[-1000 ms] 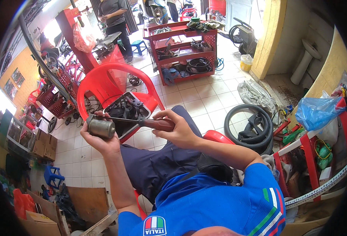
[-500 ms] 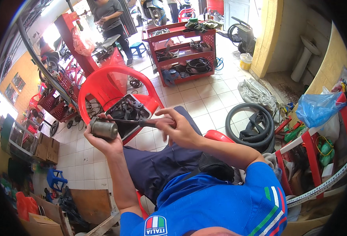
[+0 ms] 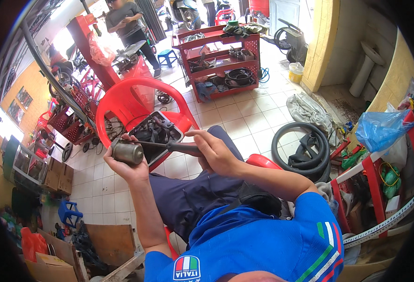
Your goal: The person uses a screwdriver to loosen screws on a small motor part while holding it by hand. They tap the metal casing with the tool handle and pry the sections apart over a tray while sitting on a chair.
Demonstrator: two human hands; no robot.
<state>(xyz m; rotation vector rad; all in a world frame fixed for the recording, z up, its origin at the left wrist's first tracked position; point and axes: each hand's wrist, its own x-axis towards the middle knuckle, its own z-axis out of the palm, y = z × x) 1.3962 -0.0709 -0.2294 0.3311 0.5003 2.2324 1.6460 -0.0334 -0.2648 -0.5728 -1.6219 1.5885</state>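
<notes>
Palm up, my left hand (image 3: 132, 174) holds a dull grey metal cylinder (image 3: 128, 152) that looks like a small starter motor, fingers curled behind it. My right hand (image 3: 220, 156) is closed around the dark handle of a screwdriver (image 3: 186, 147), with the handle's end against the palm and the index finger lifted off it. The screwdriver's shaft points left to the far side of the motor; its tip is hidden there. Beyond both hands, a tray of dark parts (image 3: 175, 135) rests on the seat of a red plastic chair (image 3: 139, 87).
Farther back stands a red tool trolley (image 3: 226, 64) with loaded shelves. Black tyres or tubes (image 3: 277, 150) lie on the tiled floor to the right, near a red rack (image 3: 372, 181). Another person (image 3: 129, 28) stands at the back left. A blue stool (image 3: 69, 214) is at the left.
The view has shifted slightly, moving the scene a little to the right. My right hand's fingers have drawn in around the screwdriver handle. The left hand still holds the motor.
</notes>
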